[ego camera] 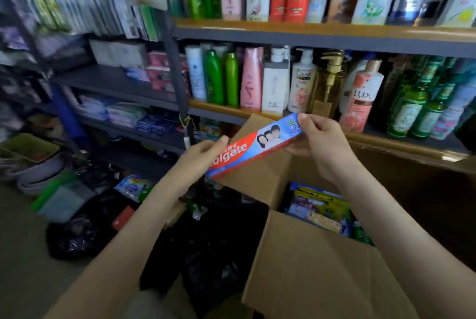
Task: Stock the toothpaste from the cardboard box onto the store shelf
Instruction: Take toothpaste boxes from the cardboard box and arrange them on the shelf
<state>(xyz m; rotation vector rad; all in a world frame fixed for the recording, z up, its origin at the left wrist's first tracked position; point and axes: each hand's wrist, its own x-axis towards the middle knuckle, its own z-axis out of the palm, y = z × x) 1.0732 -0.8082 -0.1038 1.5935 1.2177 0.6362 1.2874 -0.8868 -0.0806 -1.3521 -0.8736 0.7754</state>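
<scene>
- Together, both hands hold one toothpaste carton [257, 146] in the air, tilted so that its right end sits higher.
- The left hand [203, 154] grips the lower, red end, with its fingers curled over the top edge beside the brand name.
- The right hand [322, 138] pinches the upper, blue end, thumb on the front face and fingers behind.
- The toothpaste carton hangs above the open cardboard box [309, 267], in front of a raised flap and near the front edge of the shelf [219, 110].
- Inside the cardboard box lie more coloured packs [319, 210], too blurred to read.
- On that shelf and the one above stand rows of bottles [252, 79], upright and close together.
- Left of the cardboard box, black plastic bags [211, 254] lie on the floor.
- Further left, darker shelves [116, 82] carry flat packets, all blurred, and stacked basins [33, 164] sit low down.
</scene>
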